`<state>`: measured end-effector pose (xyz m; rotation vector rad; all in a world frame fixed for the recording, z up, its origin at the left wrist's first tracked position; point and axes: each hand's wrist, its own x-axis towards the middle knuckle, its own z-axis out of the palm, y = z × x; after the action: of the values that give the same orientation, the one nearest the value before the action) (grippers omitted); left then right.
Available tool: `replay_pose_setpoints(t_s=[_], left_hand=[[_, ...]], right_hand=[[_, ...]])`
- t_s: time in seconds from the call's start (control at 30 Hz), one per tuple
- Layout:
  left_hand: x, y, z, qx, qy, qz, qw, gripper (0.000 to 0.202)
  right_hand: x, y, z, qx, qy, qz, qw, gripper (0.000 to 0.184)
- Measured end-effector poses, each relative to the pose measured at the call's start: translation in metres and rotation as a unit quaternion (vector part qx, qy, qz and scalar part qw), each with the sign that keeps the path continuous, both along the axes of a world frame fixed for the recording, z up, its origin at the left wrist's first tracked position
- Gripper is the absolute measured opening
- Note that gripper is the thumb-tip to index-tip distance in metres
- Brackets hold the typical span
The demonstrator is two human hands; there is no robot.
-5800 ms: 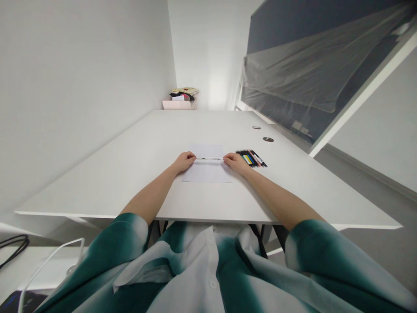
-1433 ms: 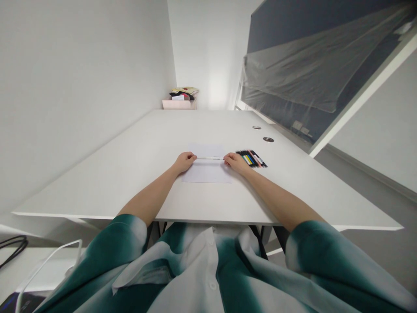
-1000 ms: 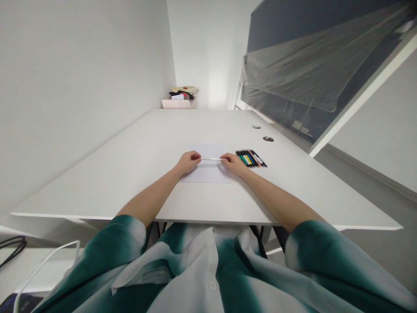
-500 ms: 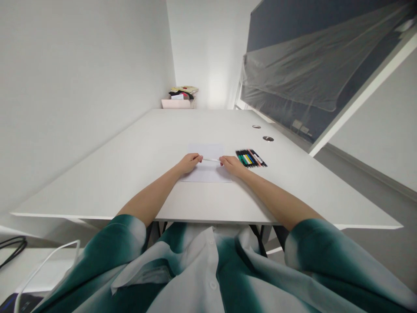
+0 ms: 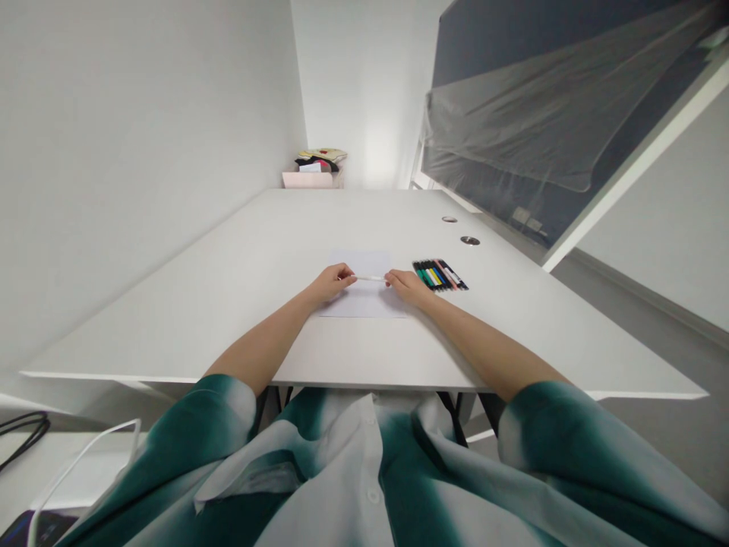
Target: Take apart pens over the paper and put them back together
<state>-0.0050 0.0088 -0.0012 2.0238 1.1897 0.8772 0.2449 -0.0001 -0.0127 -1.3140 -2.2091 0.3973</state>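
I look down past the shirt (image 5: 324, 486) at the near edge of the desk (image 5: 364, 361), where both forearms reach forward, evenly spaced. Just in from that edge lies the paper (image 5: 364, 306), flat and roughly square to the body, which seems to give the hands a centred place to work. Over it I have the stick (image 5: 370, 278), thin and white, running crosswise between the two hands. The left hand (image 5: 333, 281) pinches one end between thumb and fingers, and the right hand (image 5: 405, 284) pinches the other; I judge that gripping both ends keeps it level and leaves its middle in plain sight. (How much of it hides inside the fingers, or whether it clears the paper, I cannot tell from here.) Just beyond the right wrist, the markers (image 5: 440, 275) lie side by side in a tidy row, probably set off the paper to be out of the way yet within reach. Farther along the right side sit two metal discs (image 5: 470, 240), and at the desk's far end I see a pink box (image 5: 308, 180) heaped with cloth.
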Motion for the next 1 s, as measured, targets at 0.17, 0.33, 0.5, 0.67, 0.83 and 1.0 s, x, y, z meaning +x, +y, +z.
replay_pose_setpoints(t_s=[0.17, 0.33, 0.5, 0.67, 0.83, 1.0], left_hand=[[-0.0007, -0.0056, 0.0069, -0.041, -0.008, -0.006, 0.999, 0.042], [-0.0018, -0.0051, 0.0067, -0.049, -0.006, 0.003, 0.999, 0.053], [-0.0028, -0.0008, 0.0023, -0.016, -0.036, -0.018, 0.999, 0.032], [-0.0040, -0.0004, 0.0021, -0.023, -0.001, -0.006, 1.000, 0.028], [-0.0052, -0.0023, 0.0041, -0.032, 0.026, 0.001, 0.999, 0.041], [-0.0031, -0.0043, 0.0042, -0.038, 0.043, 0.000, 0.998, 0.051]], right_hand=[[0.0013, -0.0002, 0.0038, 0.008, -0.001, 0.009, 1.000, 0.040], [0.0000, -0.0021, 0.0052, 0.019, 0.002, 0.025, 0.999, 0.039], [0.0016, -0.0012, 0.0034, 0.014, 0.001, 0.015, 1.000, 0.035], [0.0025, -0.0012, 0.0043, 0.012, 0.003, 0.015, 1.000, 0.031], [0.0022, -0.0040, 0.0050, 0.008, 0.002, 0.015, 1.000, 0.020], [0.0002, -0.0059, 0.0037, 0.012, -0.017, 0.023, 1.000, 0.026]])
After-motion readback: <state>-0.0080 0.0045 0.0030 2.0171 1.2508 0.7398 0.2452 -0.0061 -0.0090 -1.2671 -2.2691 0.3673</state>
